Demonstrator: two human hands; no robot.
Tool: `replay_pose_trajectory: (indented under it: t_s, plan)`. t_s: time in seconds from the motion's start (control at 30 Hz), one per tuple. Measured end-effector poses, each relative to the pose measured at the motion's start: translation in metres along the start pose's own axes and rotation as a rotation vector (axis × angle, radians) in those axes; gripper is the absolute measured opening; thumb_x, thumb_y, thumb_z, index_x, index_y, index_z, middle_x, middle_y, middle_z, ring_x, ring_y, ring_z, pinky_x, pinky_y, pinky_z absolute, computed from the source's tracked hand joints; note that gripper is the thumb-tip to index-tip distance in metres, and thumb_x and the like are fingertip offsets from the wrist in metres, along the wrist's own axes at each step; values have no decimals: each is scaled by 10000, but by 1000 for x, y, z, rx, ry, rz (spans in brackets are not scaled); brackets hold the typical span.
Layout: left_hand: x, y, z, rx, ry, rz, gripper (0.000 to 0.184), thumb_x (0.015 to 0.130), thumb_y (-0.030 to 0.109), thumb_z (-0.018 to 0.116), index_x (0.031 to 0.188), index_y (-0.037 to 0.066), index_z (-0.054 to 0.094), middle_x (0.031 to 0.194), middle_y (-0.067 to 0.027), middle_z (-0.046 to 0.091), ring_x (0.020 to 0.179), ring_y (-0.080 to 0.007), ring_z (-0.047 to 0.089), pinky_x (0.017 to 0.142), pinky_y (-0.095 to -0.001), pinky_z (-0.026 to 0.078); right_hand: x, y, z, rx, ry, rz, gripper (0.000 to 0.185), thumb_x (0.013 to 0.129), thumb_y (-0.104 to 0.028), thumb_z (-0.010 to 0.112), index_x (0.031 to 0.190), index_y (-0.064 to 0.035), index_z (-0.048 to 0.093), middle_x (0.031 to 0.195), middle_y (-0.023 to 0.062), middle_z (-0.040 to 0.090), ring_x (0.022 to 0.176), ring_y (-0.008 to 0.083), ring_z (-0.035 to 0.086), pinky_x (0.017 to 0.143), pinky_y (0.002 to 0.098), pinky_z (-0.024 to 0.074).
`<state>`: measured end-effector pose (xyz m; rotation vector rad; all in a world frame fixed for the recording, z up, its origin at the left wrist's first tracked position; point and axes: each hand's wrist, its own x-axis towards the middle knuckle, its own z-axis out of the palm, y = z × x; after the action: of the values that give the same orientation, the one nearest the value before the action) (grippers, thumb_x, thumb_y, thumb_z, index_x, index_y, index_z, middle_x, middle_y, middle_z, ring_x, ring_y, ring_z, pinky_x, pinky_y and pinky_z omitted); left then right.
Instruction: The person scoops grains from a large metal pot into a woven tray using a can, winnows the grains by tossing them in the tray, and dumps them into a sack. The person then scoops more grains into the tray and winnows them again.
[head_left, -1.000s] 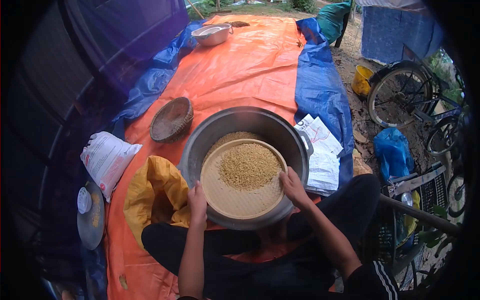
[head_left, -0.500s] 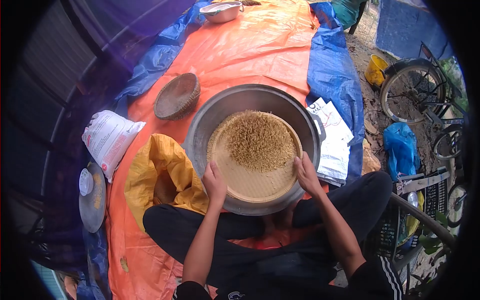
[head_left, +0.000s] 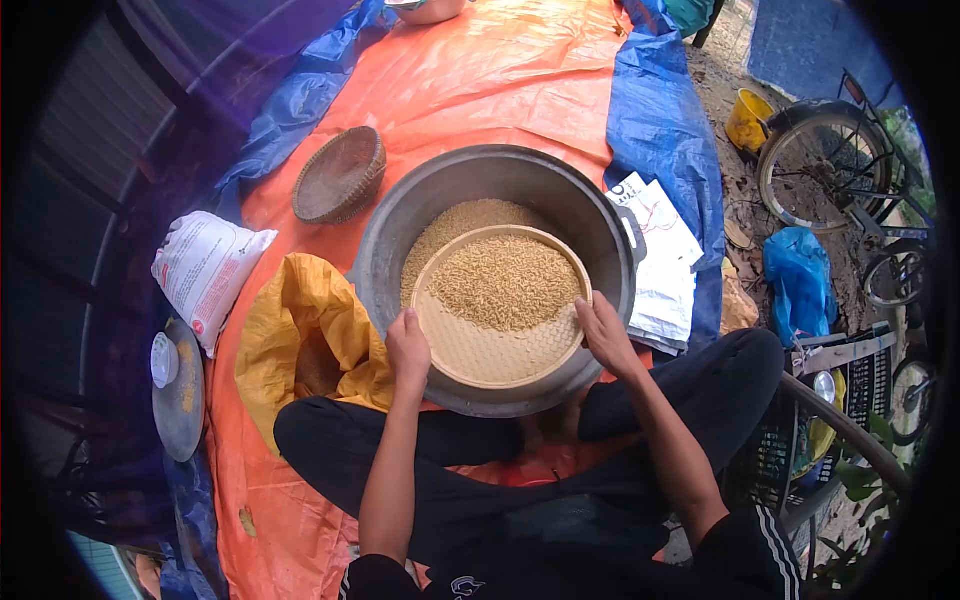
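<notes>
Tan woven tray [head_left: 490, 358], round; golden grain [head_left: 505, 282] across.

Daylight brightens the orange tarp [head_left: 500, 100]; blue sheeting [head_left: 665, 130] borders both its sides, brown earth [head_left: 735, 190] lies to its right, a dark ribbed wall [head_left: 115, 135] to its left.

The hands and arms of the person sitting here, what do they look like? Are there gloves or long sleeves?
No gloves: the left hand and right hand are bare, with five-fingered human shapes. The left sleeve and right sleeve are black and leave the forearms bare. White stripes run along the right sleeve.
</notes>
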<state>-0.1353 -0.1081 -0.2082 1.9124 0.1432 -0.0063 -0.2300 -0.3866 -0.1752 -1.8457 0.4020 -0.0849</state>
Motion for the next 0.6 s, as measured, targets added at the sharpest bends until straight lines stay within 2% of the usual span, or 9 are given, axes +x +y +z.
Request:
replay_pose_trajectory:
  t_s: [0.07, 0.1, 0.2, 0.27, 0.33, 0.4, 0.5, 0.53, 0.6]
  plan:
    - [-12, 4, 2, 218, -15, 99, 352, 983, 226, 385, 887, -53, 576, 783, -256, 607, 762, -423, 594, 694, -455, 435, 18, 23, -7, -32, 103, -96, 330, 1011, -255, 392, 982, 50, 515, 743, 92, 538, 696, 170, 515, 649, 332, 432]
    - [-14, 6, 2, 226, -18, 99, 352, 983, 226, 385, 887, -53, 576, 783, -256, 607, 762, -423, 594, 694, -455, 435, 20, 22, -13, -51, 66, -11, 323, 1011, -240, 389, 966, 52, 520, 764, 91, 544, 726, 159, 518, 675, 326, 430]
    - [-10, 10, 5, 169, -3, 40, 371, 989, 229, 374, 858, -64, 560, 759, -270, 586, 758, -449, 576, 679, -467, 425, 16, 31, -8, -83, 61, -4, 329, 1006, -248, 399, 974, 60, 512, 784, 141, 565, 733, 216, 541, 700, 357, 439]
    - [-7, 11, 4, 215, 1, 41, 372, 993, 235, 371, 875, -63, 560, 758, -270, 586, 759, -452, 578, 677, -470, 424, 17, 46, -1, -178, 17, -43, 322, 1002, -252, 405, 1011, 55, 500, 804, 206, 581, 745, 312, 578, 711, 396, 447]
    - [-12, 21, -1, 278, 1, 50, 374, 998, 241, 367, 892, -61, 559, 757, -270, 585, 761, -454, 579, 674, -473, 423, 14, 30, 0, -137, 31, -65, 304, 1000, -246, 407, 1034, 47, 483, 819, 234, 582, 763, 358, 585, 713, 416, 447]
    - [-24, 35, 3, 168, 167, 263, 363, 1004, 247, 369, 919, -51, 558, 758, -268, 588, 764, -461, 578, 667, -481, 419, 6, -1, -6, -120, 56, -137, 245, 998, -220, 412, 1047, 19, 429, 845, 272, 586, 807, 427, 601, 709, 446, 445]
    - [-20, 39, 10, 131, 259, 348, 350, 1007, 246, 372, 929, -45, 551, 760, -271, 584, 778, -469, 575, 664, -486, 416, 8, 9, -4, -143, 62, -161, 230, 999, -218, 413, 1006, 12, 404, 840, 283, 580, 793, 440, 587, 708, 451, 443]
    - [-17, 36, 10, 128, 263, 352, 350, 1007, 246, 372, 929, -45, 551, 760, -271, 584, 778, -469, 575, 664, -486, 416, 9, 13, -5, -168, 37, -110, 243, 1001, -226, 413, 976, 15, 394, 829, 285, 576, 774, 442, 577, 705, 450, 444]
    - [-14, 26, 6, 289, 97, 180, 342, 1005, 236, 374, 921, -49, 545, 759, -275, 578, 770, -472, 567, 657, -485, 413, 11, 20, -6, -182, 20, -87, 248, 1000, -225, 414, 982, 23, 403, 824, 283, 574, 765, 435, 577, 704, 450, 444]
